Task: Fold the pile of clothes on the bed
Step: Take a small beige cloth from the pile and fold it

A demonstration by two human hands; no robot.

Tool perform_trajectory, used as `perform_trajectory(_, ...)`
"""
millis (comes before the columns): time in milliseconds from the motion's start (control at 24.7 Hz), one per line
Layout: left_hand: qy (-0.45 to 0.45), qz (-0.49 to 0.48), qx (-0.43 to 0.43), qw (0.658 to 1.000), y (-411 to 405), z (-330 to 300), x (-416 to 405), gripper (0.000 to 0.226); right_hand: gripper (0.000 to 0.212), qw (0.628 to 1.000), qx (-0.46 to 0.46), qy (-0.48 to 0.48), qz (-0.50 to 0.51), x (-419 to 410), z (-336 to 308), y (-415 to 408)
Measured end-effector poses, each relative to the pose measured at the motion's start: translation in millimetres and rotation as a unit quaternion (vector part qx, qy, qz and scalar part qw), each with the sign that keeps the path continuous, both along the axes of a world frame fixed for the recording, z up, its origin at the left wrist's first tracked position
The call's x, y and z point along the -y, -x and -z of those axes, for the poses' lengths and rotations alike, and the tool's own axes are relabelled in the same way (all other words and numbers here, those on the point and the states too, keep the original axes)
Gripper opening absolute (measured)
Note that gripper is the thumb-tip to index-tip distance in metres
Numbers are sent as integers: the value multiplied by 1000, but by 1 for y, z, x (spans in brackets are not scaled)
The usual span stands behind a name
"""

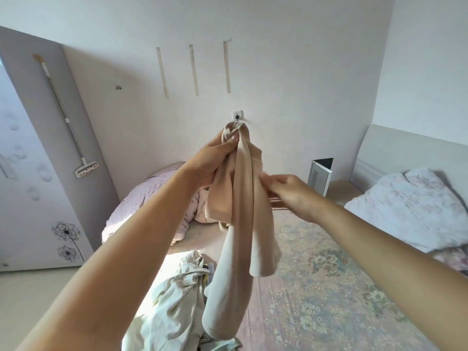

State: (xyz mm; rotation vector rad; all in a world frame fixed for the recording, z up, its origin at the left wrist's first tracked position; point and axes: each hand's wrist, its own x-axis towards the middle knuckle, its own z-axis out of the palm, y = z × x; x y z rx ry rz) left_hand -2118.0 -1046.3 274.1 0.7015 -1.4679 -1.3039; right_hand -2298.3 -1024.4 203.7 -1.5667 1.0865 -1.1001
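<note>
We hold a beige garment [243,188] up in the air above the bed [316,287], its long narrow legs hanging straight down from our fingers. Our left hand [210,160] grips the bunched top of the cloth, fingers curled tight round it, with a knot of fabric standing up just above the fingertips. Our right hand [291,196] sits lower and to the right, thumb and forefinger pinching the garment's edge, the other fingers loosely bent behind. Below the fingers, the two hanging ends reach down to the pile of clothes [177,300], a crumpled heap of pale green and cream cloth at the near edge of the bed; whether the lowest end touches the heap we cannot tell. Beyond our left fingers lies a pink quilt [141,198], rumpled. Past our right fingers stands a small white open box [320,174], and further right a pale pillow [410,201] rests against the headboard. Just above the left fingertips a wall socket [237,114] shows, and a mop [65,117] hangs on the wardrobe at far left.
</note>
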Motion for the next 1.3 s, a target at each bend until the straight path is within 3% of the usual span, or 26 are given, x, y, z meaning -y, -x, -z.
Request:
perform_trajectory(122,16,3,18,1000,-4,1,1,14,15,996,65,-28,-61,0,3,-3)
perform_trajectory(243,51,-31,72,996,-20,2,2,10,12,997,75,-23,9,8,-2,8)
perform_trajectory(405,82,-120,255,956,-56,4,3,14,16,995,100,3,26,11,-20,42)
perform_trajectory(486,54,-109,284,951,-73,0,1,25,18,998,52,36,19,11,-31,62)
perform_trajectory(567,53,-107,310,943,-86,-5,2,32,14,997,-52,57,17,8,-42,80)
perform_trajectory(770,75,-126,380,913,-90,-10,10,26,27,976,-205,45,58,-1,-53,108)
perform_trajectory(891,119,-203,440,867,-79,-10,19,11,24,961,-235,91,114,0,-53,114)
perform_trajectory(1054,174,-205,403,875,-67,-6,24,8,11,938,-232,166,199,5,-45,124)
perform_trajectory(1216,276,-200,539,771,-55,10,29,15,19,884,-377,190,203,11,-16,138)
perform_trajectory(1297,281,-203,544,764,-53,21,33,19,21,864,-402,208,219,10,-7,152)
